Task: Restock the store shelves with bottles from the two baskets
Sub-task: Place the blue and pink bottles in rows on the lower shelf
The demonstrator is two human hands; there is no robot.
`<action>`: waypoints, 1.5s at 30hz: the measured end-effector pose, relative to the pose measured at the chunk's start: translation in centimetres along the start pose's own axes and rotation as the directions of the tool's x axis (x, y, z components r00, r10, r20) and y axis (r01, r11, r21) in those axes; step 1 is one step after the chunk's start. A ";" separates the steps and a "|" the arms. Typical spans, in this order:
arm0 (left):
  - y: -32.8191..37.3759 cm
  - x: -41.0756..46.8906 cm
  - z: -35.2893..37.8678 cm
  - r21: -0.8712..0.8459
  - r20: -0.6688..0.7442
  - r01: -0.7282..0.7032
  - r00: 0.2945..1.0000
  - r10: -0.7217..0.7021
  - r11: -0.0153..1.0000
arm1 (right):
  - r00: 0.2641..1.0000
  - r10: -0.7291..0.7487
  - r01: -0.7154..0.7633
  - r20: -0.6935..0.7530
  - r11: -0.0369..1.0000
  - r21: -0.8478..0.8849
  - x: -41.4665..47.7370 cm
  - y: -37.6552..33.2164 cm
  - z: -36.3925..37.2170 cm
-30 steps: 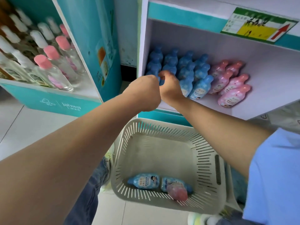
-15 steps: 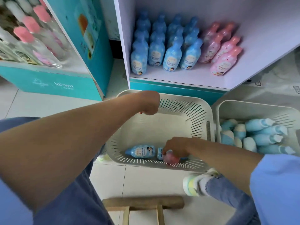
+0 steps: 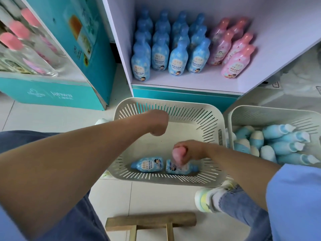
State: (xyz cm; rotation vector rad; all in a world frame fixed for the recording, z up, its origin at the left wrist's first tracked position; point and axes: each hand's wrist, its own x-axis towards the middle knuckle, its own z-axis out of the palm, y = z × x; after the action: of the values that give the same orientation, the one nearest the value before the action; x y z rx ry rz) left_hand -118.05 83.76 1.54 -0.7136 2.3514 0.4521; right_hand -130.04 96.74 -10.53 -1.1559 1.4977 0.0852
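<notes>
My right hand grips the pink bottle near the basket's front edge, left hand fisted empty; a top-end hold could slip.

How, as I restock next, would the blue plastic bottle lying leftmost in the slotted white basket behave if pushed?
The blue plastic bottle lies on its rounded side, so it would probably roll. Its glossy wrap looks slippery. The right hand grips a similar pink-capped bottle alone, suggesting lightness.

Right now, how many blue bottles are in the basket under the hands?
2: one blue bottle on the left, another beside it, partly covered by the held pink bottle. None seems hidden.
</notes>
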 end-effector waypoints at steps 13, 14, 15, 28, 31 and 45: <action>-0.6 1.9 0.3 0.036 0.065 -0.054 0.997 0.052 0.998 | 0.977 0.119 0.113 -0.176 0.411 0.905 -1.2 -2.0 -5.8; -0.7 2.1 0.4 0.030 0.066 -0.044 0.997 0.042 0.999 | 0.975 0.122 0.120 -0.184 0.405 0.907 -1.1 -2.1 -5.9; -0.8 2.4 0.6 0.011 0.067 -0.031 0.997 0.030 0.999 | 0.973 0.126 0.128 -0.192 0.397 0.909 -1.2 -2.3 -6.0; -0.6 8.9 11.6 -0.053 0.319 0.012 0.948 0.006 0.999 | 0.743 0.394 0.046 -0.541 0.777 0.628 2.0 -1.1 -5.4; -1.3 9.8 14.3 -0.045 0.417 0.077 0.907 -0.051 0.996 | 0.762 0.379 0.051 -0.525 0.773 0.632 2.5 -0.8 -5.4; -1.0 10.4 19.4 -0.014 0.381 0.000 0.925 0.005 1.000 | 0.873 0.355 0.135 -0.334 0.482 0.866 4.1 -1.0 -5.2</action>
State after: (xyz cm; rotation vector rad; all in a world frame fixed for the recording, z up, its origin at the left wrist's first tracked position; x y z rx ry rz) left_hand -115.09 88.36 -19.82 -0.5690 1.9843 0.5546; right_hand -132.36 90.60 -11.58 -0.1884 1.6948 -0.8785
